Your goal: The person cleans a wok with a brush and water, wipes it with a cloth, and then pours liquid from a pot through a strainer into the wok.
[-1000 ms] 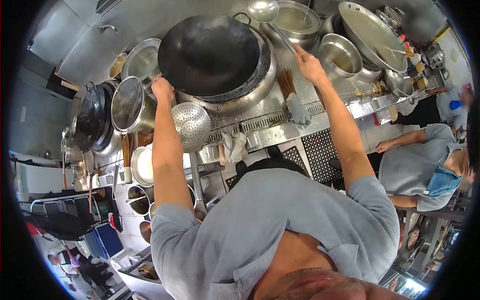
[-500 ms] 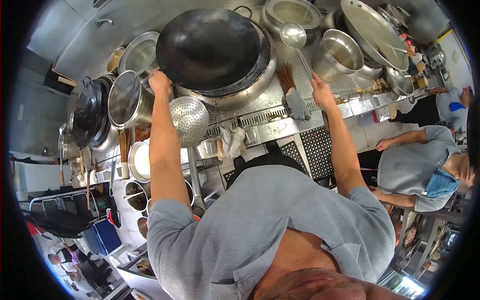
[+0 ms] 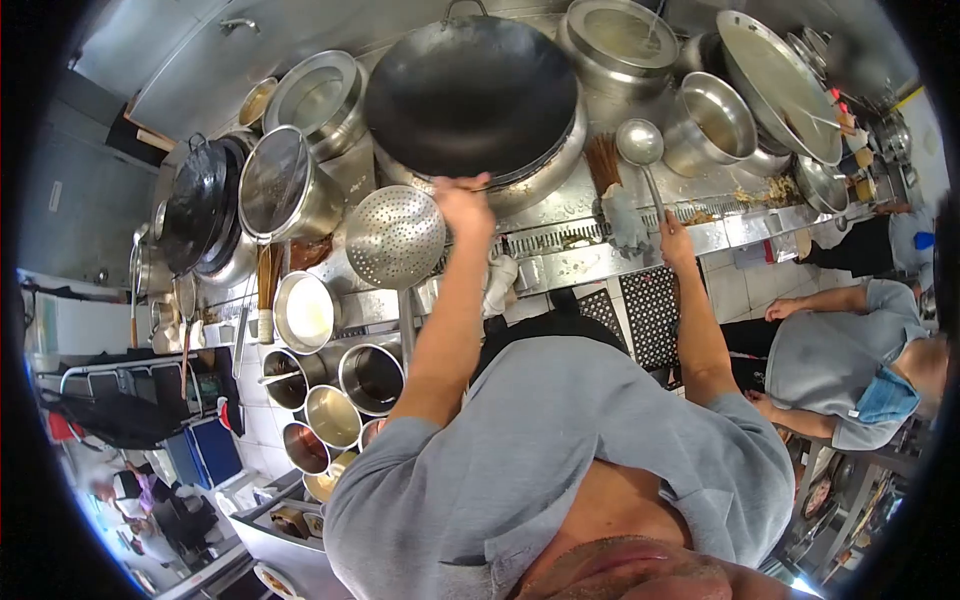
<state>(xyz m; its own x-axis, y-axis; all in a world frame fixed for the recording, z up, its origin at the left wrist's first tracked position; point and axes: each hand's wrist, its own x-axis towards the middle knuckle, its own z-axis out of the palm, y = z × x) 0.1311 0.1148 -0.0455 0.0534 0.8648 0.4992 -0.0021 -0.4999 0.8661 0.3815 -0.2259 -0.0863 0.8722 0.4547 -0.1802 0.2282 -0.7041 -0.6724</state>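
Note:
My left hand point(image 3: 465, 208), slightly blurred, is at the near rim of a large black wok point(image 3: 470, 95), its fingers closed where the near handle would be. The wok rests over a round metal burner ring point(image 3: 550, 180), its far loop handle point(image 3: 466, 10) pointing away. Nothing shows inside the wok. My right hand point(image 3: 677, 245) grips the long handle of a steel ladle point(image 3: 640, 143), whose bowl lies beside a bamboo brush point(image 3: 603, 165). Just left of my left forearm is a perforated strainer point(image 3: 396, 238).
Steel pots stand at the back, including a lidded pot point(image 3: 620, 40) and an open pot point(image 3: 712, 125). A sieve pot point(image 3: 280, 185) and stacked woks point(image 3: 195, 210) are at left. Several sauce pots point(image 3: 333, 415) stand below. A co-worker point(image 3: 850, 340) stands at right.
My left hand has swung right, from the wok's left side to its near side, and the wok has turned and settled on the burner. The ladle has come closer with my right hand.

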